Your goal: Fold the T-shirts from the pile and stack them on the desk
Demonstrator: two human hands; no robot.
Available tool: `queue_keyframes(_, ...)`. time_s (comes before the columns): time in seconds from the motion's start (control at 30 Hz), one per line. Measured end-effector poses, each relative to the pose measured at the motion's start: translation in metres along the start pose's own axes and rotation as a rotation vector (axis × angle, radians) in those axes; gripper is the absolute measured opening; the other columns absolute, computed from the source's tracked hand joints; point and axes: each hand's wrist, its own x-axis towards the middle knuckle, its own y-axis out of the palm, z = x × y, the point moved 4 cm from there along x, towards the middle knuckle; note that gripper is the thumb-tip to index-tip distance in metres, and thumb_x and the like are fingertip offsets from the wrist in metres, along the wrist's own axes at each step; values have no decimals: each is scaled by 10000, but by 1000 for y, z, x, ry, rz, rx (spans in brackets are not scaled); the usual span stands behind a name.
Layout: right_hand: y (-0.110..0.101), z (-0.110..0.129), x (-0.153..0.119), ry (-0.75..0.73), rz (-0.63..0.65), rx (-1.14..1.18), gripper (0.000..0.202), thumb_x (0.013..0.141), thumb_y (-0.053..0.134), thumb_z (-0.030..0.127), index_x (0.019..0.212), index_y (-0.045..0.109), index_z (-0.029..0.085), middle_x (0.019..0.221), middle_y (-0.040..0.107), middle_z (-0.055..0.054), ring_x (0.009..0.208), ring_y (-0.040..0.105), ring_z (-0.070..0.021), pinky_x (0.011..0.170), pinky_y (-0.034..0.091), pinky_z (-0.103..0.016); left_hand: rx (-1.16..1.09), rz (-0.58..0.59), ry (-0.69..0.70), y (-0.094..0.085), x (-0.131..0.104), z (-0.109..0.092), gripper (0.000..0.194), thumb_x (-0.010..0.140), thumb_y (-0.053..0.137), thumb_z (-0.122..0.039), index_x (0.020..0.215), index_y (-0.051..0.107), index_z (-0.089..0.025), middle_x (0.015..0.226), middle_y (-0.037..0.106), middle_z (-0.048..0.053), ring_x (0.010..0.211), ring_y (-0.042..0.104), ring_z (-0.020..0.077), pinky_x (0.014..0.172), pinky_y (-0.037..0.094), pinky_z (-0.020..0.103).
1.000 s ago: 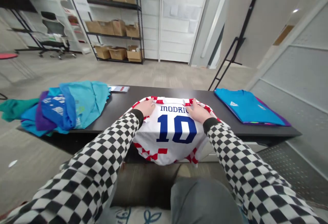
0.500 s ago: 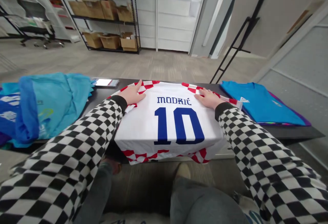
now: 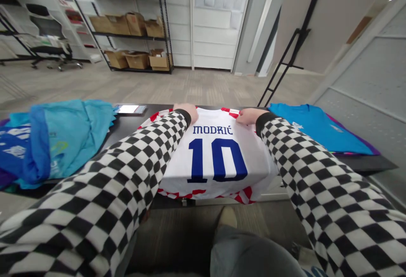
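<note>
A white football jersey [image 3: 206, 158] with red checks on its sleeves and hem lies back side up, with "MODRIĆ" and a large 10 in blue. Its lower hem hangs over the near edge of the black table [image 3: 122, 120]. At the left shoulder by the collar is my left hand [image 3: 187, 111], blurred, its fingers hidden from me. My right hand [image 3: 248, 116] is closed at the right shoulder, thumb and fingers pinching the cloth beside the red checks. Both forearms wear black-and-white checked sleeves.
Light-blue and dark-blue garments [image 3: 68, 135] lie heaped on the left. A flat phone-like object [image 3: 130, 109] rests near the far edge. Folded blue shirts [image 3: 326, 127] are stacked on the right. Beyond stand a shelf rack with cardboard boxes [image 3: 138, 60] and an office chair [image 3: 49, 36].
Both hands have moved inward along the jersey's shoulders, the left one farther. The right fingers have gone from lying flat to pinching. The jersey's left side has drawn inward.
</note>
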Motion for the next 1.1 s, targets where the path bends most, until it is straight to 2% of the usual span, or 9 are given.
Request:
queue_keyframes(0.1, 5, 30, 11, -96, -177, 65, 685, 1152, 441, 555, 1632, 668, 122, 1710, 628, -235, 1584, 590, -429, 1307, 464, -531, -39, -30, 46, 19, -4, -26, 707, 1109, 388, -436, 1724, 592, -153, 1810, 530, 198, 1673, 490, 388, 1383, 356, 578)
queue_keyframes(0.17, 21, 45, 13, -147, -270, 110, 718, 1166, 376, 564, 1752, 532, 180, 1860, 455, -181, 1708, 432, -423, 1393, 338, -626, -71, -74, 88, 31, -8, -32, 774, 1124, 349, -487, 1828, 441, -177, 1923, 344, 155, 1773, 317, 398, 1427, 266, 620)
queue_keyframes(0.23, 37, 53, 12, -170, -277, 117, 749, 1159, 377, 595, 1799, 458, 216, 1922, 337, -151, 1767, 308, -441, 1419, 222, -724, -82, -79, 94, 39, -12, -31, 817, 1124, 353, -557, 1860, 380, -203, 1954, 262, 132, 1801, 233, 424, 1441, 200, 661)
queue_keyframes(0.37, 46, 55, 5, -190, -236, 116, 788, 1145, 388, 640, 1803, 451, 212, 1936, 301, -147, 1782, 262, -455, 1424, 178, -751, -72, -63, 94, 41, -17, -28, 857, 1120, 369, -629, 1857, 385, -191, 1948, 277, 143, 1793, 255, 436, 1442, 219, 626)
queue_keyframes(0.57, 45, 53, -14, -110, -230, 104, 870, 1130, 358, 726, 1861, 343, 255, 1948, 272, -129, 1783, 233, -487, 1407, 174, -793, -76, -191, -15, 35, -34, -18, 863, 1129, 373, -581, 1844, 339, -99, 1920, 331, 200, 1778, 321, 360, 1435, 267, 503)
queue_keyframes(0.8, 45, 55, -24, -103, -196, 85, 854, 1124, 343, 717, 1840, 393, 254, 1948, 275, -125, 1778, 252, -481, 1407, 199, -781, -72, -24, 79, 33, -24, 1, 977, 1067, 445, -705, 1807, 413, -69, 1883, 393, 233, 1753, 376, 356, 1420, 294, 448)
queue_keyframes(0.9, 42, 55, -21, -98, -192, 81, 863, 1117, 339, 737, 1845, 384, 276, 1951, 273, -105, 1780, 250, -477, 1405, 207, -782, -62, -48, 52, 33, -16, 6, 918, 1060, 447, -701, 1760, 509, -110, 1825, 488, 233, 1684, 464, 405, 1389, 342, 519)
queue_keyframes(1.03, 41, 53, -13, -106, -183, 104, 889, 1108, 342, 759, 1858, 362, 281, 1957, 253, -79, 1790, 225, -469, 1409, 184, -793, -58, -136, 9, 38, -16, 11, 934, 1068, 403, -773, 1791, 485, -188, 1860, 448, 192, 1716, 375, 467, 1397, 266, 688)
queue_keyframes(1.1, 41, 52, -10, -99, -188, 112, 885, 1109, 338, 762, 1858, 365, 291, 1958, 249, -69, 1793, 219, -464, 1415, 171, -789, -44, -163, 41, 39, -22, 9, 860, 1100, 396, -688, 1777, 503, -170, 1856, 458, 189, 1715, 384, 444, 1398, 284, 665)
